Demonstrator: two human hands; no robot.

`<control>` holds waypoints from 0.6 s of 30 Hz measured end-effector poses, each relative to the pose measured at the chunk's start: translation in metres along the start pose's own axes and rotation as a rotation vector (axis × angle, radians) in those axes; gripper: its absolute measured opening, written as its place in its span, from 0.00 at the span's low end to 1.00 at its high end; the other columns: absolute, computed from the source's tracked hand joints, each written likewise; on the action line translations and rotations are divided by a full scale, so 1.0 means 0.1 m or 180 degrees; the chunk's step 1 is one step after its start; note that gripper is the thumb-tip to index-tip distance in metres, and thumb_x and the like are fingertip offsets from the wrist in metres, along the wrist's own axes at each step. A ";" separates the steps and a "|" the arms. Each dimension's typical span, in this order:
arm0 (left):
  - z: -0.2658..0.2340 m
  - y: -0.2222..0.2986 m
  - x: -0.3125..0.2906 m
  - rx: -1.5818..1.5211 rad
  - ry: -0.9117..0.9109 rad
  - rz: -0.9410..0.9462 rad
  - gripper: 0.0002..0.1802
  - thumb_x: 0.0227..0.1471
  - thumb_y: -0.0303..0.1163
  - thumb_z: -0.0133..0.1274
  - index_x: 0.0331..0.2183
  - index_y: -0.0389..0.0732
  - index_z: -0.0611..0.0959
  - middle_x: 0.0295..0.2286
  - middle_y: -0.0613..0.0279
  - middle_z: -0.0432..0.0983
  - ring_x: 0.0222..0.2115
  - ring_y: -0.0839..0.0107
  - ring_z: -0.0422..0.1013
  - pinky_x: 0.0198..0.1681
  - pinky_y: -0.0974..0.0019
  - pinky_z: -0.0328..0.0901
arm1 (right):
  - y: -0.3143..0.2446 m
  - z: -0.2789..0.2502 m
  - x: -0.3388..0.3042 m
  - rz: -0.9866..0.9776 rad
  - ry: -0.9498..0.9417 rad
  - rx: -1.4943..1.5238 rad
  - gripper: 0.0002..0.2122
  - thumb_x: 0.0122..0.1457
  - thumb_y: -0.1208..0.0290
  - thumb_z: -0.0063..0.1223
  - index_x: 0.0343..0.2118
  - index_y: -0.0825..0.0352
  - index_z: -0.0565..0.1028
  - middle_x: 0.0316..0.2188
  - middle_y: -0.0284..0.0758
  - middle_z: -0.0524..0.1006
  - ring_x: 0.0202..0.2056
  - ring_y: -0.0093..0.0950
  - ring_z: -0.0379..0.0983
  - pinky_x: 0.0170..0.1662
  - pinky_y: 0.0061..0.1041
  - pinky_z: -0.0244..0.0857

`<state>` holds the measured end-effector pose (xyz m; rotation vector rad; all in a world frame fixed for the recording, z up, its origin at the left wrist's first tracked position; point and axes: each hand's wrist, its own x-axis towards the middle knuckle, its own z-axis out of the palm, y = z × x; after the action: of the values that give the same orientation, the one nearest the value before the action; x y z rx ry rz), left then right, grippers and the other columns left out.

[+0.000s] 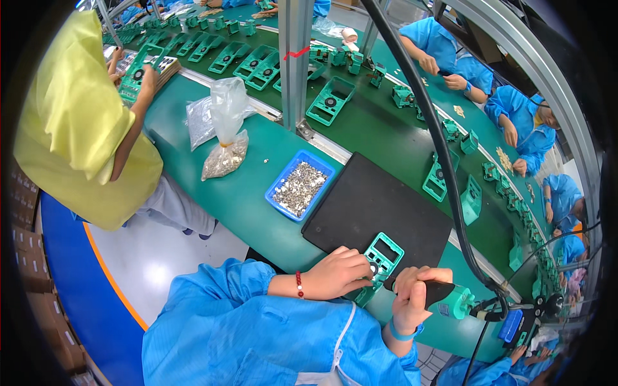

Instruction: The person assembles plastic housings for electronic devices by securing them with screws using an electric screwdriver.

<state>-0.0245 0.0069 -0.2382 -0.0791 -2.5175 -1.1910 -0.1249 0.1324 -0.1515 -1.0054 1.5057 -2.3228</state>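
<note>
A green plastic housing (386, 266) with rectangular openings lies at the near edge of the black mat (386, 199). From the left, my left hand (341, 273) holds it with bent fingers, the fingertips resting beside a round part in it. In my right hand (412, 302) is a black and green electric screwdriver (458, 302), held almost level with its tip toward the housing, near my left fingertips. The exact contact at the tip is hidden by my fingers. Left of the mat stands a blue tray (275, 204) full of small metal screws.
A tied clear bag of small parts (225, 157) lies left of the tray. Beyond runs a green conveyor (380, 128) carrying several green housings. A metal post (296, 64) and a hanging black cable (444, 141) stand in between. A yellow-clad person (84, 128) works at left; blue-clad co-workers sit opposite.
</note>
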 end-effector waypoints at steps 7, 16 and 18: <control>0.09 0.00 0.00 -0.0529 0.0097 -0.0128 0.08 0.53 0.32 0.59 0.35 0.43 0.79 0.33 0.66 0.74 0.36 0.67 0.71 0.40 0.63 0.60 | -0.09 0.05 -0.08 0.0027 -0.0027 -0.0144 0.14 0.61 0.65 0.56 0.36 0.66 0.63 0.15 0.29 0.62 0.14 0.18 0.55 0.18 0.20 0.52; 0.05 0.02 -0.01 0.0181 0.0132 0.0133 0.10 0.50 0.33 0.61 0.36 0.44 0.81 0.34 0.68 0.75 0.38 0.68 0.71 0.42 0.62 0.61 | -0.02 0.01 -0.13 0.0132 -0.0227 -0.0107 0.17 0.60 0.62 0.60 0.36 0.66 0.63 0.17 0.29 0.65 0.14 0.18 0.59 0.19 0.20 0.54; 0.09 -0.03 0.01 0.0306 0.0543 0.0477 0.09 0.49 0.37 0.61 0.30 0.45 0.80 0.28 0.69 0.67 0.31 0.71 0.66 0.35 0.65 0.58 | -0.01 0.01 -0.15 0.0132 -0.0220 -0.0123 0.17 0.60 0.63 0.61 0.36 0.66 0.63 0.17 0.29 0.65 0.14 0.18 0.59 0.20 0.20 0.55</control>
<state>-0.0286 0.0118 -0.2451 -0.1338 -2.3699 -0.9742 -0.1132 0.1396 -0.1567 -1.0426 1.5355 -2.2157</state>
